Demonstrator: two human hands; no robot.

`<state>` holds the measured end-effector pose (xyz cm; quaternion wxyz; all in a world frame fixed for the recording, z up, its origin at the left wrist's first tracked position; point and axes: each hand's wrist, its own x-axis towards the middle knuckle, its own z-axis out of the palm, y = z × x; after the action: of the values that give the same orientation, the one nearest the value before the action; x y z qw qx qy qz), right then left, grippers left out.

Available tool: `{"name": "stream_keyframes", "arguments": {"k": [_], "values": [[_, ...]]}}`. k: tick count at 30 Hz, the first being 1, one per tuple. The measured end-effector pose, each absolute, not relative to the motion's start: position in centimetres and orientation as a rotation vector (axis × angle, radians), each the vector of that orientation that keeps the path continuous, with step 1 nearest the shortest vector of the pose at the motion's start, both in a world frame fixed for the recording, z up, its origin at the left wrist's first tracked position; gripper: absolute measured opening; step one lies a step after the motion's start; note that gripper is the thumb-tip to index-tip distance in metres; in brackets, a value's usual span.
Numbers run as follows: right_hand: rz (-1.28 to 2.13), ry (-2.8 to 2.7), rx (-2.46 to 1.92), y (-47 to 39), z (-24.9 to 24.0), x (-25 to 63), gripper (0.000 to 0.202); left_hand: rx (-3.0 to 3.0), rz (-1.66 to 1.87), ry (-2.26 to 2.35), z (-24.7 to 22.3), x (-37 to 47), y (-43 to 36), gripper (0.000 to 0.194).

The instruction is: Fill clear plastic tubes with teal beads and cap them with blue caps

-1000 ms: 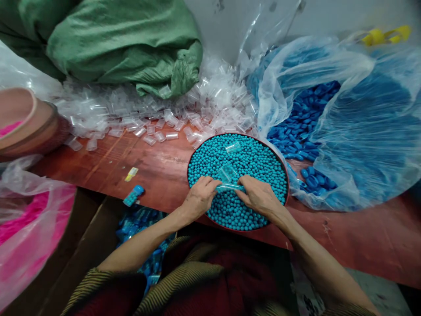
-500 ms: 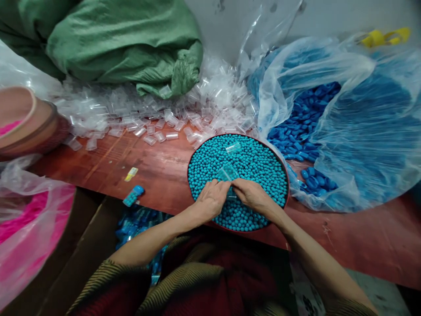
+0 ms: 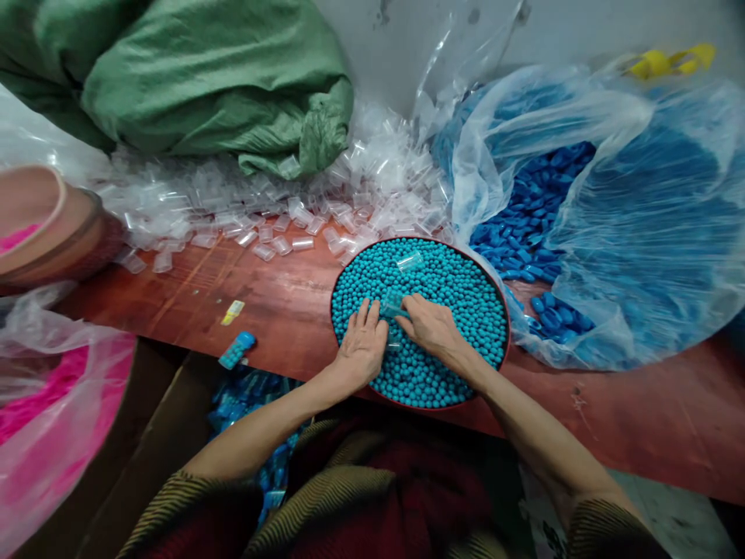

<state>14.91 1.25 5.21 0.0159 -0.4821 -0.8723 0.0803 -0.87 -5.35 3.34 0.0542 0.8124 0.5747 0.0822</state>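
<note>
Teal beads [image 3: 427, 384] fill the round tub [image 3: 508, 330]; left hand [image 3: 362, 341] above, grip open, fingers extended; right hand's [image 3: 434, 328] grip half-curled at a clear container [image 3: 393, 303], hold unclear.

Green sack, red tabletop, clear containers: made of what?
Green sack: probably woven plastic; faint sheen, crisp creases.
Red tabletop: possibly coated wood or board; satin, scuffed.
Clear containers: likely rigid plastic; glossy, transparent, bright highlights.

Pale grey wall [image 3: 384, 46] behind table, dark marks near its top. Reddish-brown tabletop [image 3: 279, 303], scratched and worn. Dim, cool light; deep shadow under near edge.
</note>
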Motion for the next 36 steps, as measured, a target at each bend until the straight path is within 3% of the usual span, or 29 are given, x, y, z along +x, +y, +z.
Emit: {"name": "stream_keyframes", "arguments": {"k": [4, 9, 13, 22, 29, 36], "values": [[0.331, -2.775, -1.363, 1.3, 5.4, 15.5, 0.019, 2.575, 0.325, 1.617, 3.0, -0.8, -5.1, 0.026], [0.668, -2.630, -1.078, 1.1, 3.7, 15.9, 0.033, 2.480, 0.257, 1.612, 2.8, 0.0, -4.6, 0.046], [0.674, -2.486, -1.111, 0.4, 3.0, 16.2, 0.040, 2.380, 0.249, 1.649, 3.7, 0.4, -4.3, 0.055], [0.381, -2.504, -1.552, 2.6, 5.7, 16.3, 0.035, 2.342, 0.114, 1.727, 4.5, 0.6, -3.8, 0.038], [0.626, -2.557, -1.283, 3.8, 3.5, 15.4, 0.022, 2.490, 0.193, 1.567, 3.3, 0.1, -2.9, 0.050], [0.820, -2.332, -1.139, 3.0, 3.5, 16.2, 0.033, 2.339, 0.209, 1.621, 3.3, 0.1, -2.3, 0.075]]}}
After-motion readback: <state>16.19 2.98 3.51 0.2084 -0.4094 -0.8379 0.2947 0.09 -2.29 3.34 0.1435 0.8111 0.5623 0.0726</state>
